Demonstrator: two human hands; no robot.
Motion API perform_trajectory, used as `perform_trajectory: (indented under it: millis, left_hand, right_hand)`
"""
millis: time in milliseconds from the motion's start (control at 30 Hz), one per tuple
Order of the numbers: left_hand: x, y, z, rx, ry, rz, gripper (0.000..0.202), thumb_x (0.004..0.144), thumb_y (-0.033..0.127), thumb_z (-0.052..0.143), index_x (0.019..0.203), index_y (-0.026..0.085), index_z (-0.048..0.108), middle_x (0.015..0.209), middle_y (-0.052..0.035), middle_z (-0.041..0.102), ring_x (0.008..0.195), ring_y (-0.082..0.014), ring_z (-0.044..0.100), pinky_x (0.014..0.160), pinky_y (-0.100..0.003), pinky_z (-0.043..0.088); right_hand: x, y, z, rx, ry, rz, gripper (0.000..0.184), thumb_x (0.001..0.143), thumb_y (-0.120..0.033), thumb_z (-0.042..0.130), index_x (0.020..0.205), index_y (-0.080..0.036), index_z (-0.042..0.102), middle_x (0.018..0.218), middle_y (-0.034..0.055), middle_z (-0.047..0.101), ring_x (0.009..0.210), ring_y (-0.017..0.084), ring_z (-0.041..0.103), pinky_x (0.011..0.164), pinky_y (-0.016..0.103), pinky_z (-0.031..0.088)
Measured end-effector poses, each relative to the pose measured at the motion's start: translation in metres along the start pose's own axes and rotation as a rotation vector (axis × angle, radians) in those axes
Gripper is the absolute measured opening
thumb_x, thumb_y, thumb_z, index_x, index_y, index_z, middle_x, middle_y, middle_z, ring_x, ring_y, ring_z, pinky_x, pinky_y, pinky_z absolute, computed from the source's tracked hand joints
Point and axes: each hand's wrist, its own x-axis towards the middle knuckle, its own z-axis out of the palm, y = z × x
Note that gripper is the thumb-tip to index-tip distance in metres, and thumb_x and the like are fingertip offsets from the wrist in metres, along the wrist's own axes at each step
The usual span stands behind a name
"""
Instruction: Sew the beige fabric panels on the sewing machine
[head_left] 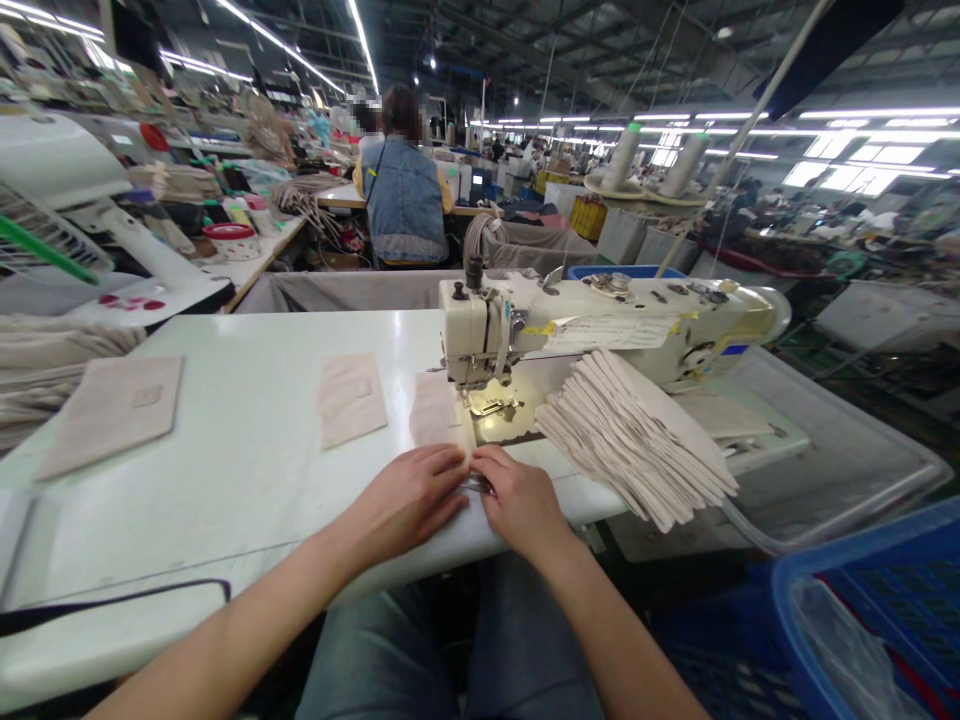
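- All around me was a huge sewing hall with long bright lights overhead, and a person in a blue denim vest [405, 200] sat at another table with their back to me.
- Right before me lay the big white table [247, 470], and my arms reached out over its near edge.
- On the table stood a cream sewing machine [600, 330], with its needle end just past my hands.
- Off to my right sat a blue plastic basket [870, 620].
- Leaning on the machine, to the right of my hands, was a thick stack of beige cloth pieces [637, 440]. I judged these were the ones not sewn yet, so lots of work was left.
- Far to my left lay a large beige piece [112, 410], flat on the table.
- Nearer the middle lay a smaller beige piece [351, 398], also flat. I could not tell if either one was finished.
- One more cloth piece [433, 408] sat just left of the needle, partly under the machine's foot, as far as I could see.
- Both hands were together at the table's front edge, touching each other.
- The left hand [409, 495] was flat, its fingers close together, pointing right.
- The right hand [517, 500] was curled, and its fingertips pinched a tiny dark thing [480, 485]. It was too small for me to tell what it was.
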Motion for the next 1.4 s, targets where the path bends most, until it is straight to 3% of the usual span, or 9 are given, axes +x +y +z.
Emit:
perform_trajectory:
  millis: [300,500,733,1400]
  left_hand:
    - [0.008,-0.015,0.001,-0.018,0.063,-0.013,0.024,0.098,0.029,0.049,0.107,0.018,0.069,0.108,-0.0116,0.066,0.100,-0.0228,0.066,0.090,-0.036,0.056]
    - [0.015,-0.024,0.004,-0.020,0.077,-0.039,0.026,0.098,0.031,0.050,0.109,0.017,0.070,0.107,-0.0118,0.067,0.098,-0.0225,0.067,0.091,-0.036,0.056]
    - [0.025,-0.035,0.004,-0.039,0.072,-0.085,0.026,0.099,0.033,0.050,0.104,0.018,0.071,0.104,-0.0110,0.068,0.098,-0.0230,0.067,0.091,-0.037,0.056]
    - [0.049,-0.063,-0.001,0.022,0.019,-0.170,0.029,0.099,0.033,0.048,0.102,0.018,0.071,0.114,-0.0109,0.067,0.103,-0.0239,0.066,0.093,-0.036,0.053]
  right_hand:
    - [-0.010,-0.001,-0.003,0.040,0.057,0.059,0.051,0.078,-0.002,0.051,0.123,-0.022,0.065,0.139,0.0034,0.061,0.115,0.022,0.066,0.094,0.035,0.055]
    - [-0.034,0.004,-0.010,0.100,0.149,0.064,0.054,0.074,0.001,0.050,0.121,-0.021,0.066,0.135,0.0066,0.064,0.116,0.022,0.065,0.096,0.035,0.055]
    - [-0.054,0.010,-0.011,0.142,0.235,0.047,0.050,0.079,-0.002,0.047,0.121,-0.019,0.066,0.130,0.0087,0.067,0.115,0.023,0.066,0.098,0.037,0.055]
    - [-0.061,0.009,-0.022,0.134,0.331,0.006,0.044,0.082,-0.004,0.047,0.118,-0.020,0.068,0.124,0.0095,0.069,0.113,0.022,0.068,0.095,0.035,0.057]
